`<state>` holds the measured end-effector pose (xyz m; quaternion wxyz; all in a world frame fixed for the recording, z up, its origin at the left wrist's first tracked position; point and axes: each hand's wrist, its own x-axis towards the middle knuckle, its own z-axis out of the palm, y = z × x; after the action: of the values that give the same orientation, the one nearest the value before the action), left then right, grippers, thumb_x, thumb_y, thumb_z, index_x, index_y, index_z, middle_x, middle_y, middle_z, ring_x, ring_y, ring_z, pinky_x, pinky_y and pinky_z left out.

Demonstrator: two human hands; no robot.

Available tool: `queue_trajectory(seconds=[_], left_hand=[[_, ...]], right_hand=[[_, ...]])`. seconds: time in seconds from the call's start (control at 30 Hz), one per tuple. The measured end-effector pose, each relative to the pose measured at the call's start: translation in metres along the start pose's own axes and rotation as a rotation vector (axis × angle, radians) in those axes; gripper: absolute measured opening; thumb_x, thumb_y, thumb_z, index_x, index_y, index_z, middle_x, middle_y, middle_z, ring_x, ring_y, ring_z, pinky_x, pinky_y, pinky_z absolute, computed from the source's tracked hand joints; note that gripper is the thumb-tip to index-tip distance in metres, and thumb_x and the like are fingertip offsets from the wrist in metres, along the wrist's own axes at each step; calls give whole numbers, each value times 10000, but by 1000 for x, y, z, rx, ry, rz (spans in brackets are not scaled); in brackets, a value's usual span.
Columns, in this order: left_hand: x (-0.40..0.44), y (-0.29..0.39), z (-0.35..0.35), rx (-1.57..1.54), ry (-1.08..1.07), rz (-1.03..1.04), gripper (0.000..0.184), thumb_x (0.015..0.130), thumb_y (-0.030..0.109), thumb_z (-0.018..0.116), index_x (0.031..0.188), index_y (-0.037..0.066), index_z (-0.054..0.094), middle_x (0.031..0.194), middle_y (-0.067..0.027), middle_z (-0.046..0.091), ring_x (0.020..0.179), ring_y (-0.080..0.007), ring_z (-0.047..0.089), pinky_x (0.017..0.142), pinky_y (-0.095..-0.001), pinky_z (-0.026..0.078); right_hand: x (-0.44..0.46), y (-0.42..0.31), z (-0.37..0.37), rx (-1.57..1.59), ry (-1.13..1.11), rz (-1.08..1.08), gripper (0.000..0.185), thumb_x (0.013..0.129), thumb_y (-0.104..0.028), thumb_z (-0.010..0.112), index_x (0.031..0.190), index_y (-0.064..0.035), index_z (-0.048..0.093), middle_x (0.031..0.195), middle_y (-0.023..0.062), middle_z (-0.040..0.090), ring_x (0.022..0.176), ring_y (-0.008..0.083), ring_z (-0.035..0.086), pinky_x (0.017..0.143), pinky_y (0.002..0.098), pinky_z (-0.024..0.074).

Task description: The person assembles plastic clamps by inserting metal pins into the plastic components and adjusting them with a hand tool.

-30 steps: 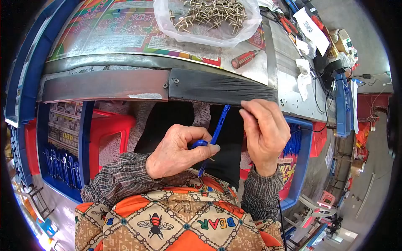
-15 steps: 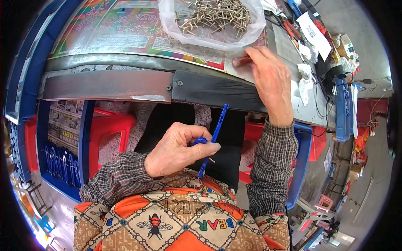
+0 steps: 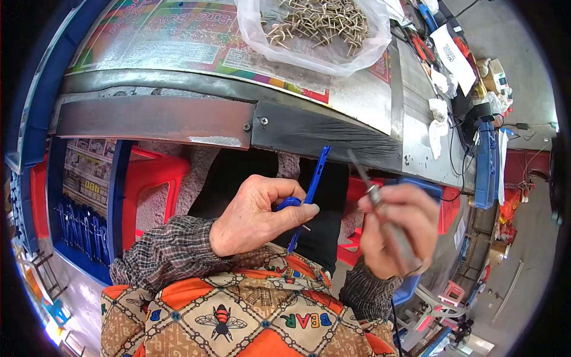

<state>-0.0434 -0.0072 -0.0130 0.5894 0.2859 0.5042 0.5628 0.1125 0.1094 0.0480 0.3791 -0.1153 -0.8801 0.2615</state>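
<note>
While the left hand (image 3: 253, 217) is pinching a long blue plastic piece (image 3: 319, 169) between its thumb and bent fingers, the right hand (image 3: 410, 214) is curling around a blurry screwdriver (image 3: 374, 195). The blue piece is leaning over the black pants (image 3: 238, 175), near the desk (image 3: 360, 101). The screwdriver is pointing toward the desk, not touching the blue piece. A see-through bag (image 3: 297, 59) is holding many metal pins (image 3: 324, 24).

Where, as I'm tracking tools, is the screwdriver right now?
In the head view, the screwdriver is right of centre in the right hand, its tip seen against the black edge strip, right of the blue piece in the left hand.
</note>
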Motion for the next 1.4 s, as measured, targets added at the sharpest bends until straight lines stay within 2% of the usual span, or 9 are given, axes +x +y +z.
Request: queue_trajectory(seconds=[0.1,0.27,0.67,1.07,1.17,1.27,1.3,1.33,1.4], left_hand=[[-1,0,2,45,39,5,202,850,157,679,767,-22,638,574,40,486,553,-13,396,464,-220,324],[0,-4,6,143,92,88,212,830,167,694,766,-26,634,561,20,475,544,-31,400,457,-236,334],[0,-4,9,237,130,139,196,822,153,696,754,-21,639,539,-24,523,525,-35,435,449,-249,360],[1,-6,12,368,193,225,194,808,126,709,733,-18,602,518,-85,536,451,-75,482,428,-259,386],[1,-8,12,398,206,239,200,807,123,710,726,-16,590,522,-90,540,448,-83,493,428,-261,390],[3,-13,11,453,201,238,204,802,120,713,718,-12,583,519,-95,540,446,-94,514,427,-266,394],[3,-12,12,424,192,224,187,809,114,704,733,-13,589,539,-75,555,474,-74,500,441,-258,391],[2,-10,12,394,184,210,171,815,109,694,749,-14,595,559,-54,570,503,-55,486,455,-250,388],[1,-10,12,381,180,195,154,822,103,684,764,-15,604,586,-38,595,534,-38,483,473,-243,393]], right_hand=[[-13,-5,-1,41,-75,-31,334,623,57,755,918,-15,617,985,179,629,717,262,669,605,302,550],[-23,-3,7,53,-54,-34,339,624,35,761,935,-4,630,986,182,626,735,275,674,591,303,550],[-22,-1,7,95,-138,-47,403,592,47,753,971,10,622,1012,184,606,749,287,668,607,320,552],[-22,-5,10,43,-201,-99,369,645,-1,678,1005,17,601,1061,179,579,834,316,655,662,351,553],[-16,-5,5,33,-247,-61,367,644,0,674,1005,10,606,1054,184,583,830,309,657,664,342,551],[-4,7,3,44,-202,2,350,669,45,705,1000,-12,603,999,176,610,809,301,658,672,326,545],[0,10,4,47,-182,17,348,675,51,711,999,-15,602,988,174,616,805,300,658,672,325,544],[-1,12,7,153,-123,98,337,694,53,711,1003,-11,594,937,163,620,795,280,648,674,305,530],[8,15,8,267,-97,209,305,707,57,702,988,4,595,932,149,616,790,238,635,677,283,516]])
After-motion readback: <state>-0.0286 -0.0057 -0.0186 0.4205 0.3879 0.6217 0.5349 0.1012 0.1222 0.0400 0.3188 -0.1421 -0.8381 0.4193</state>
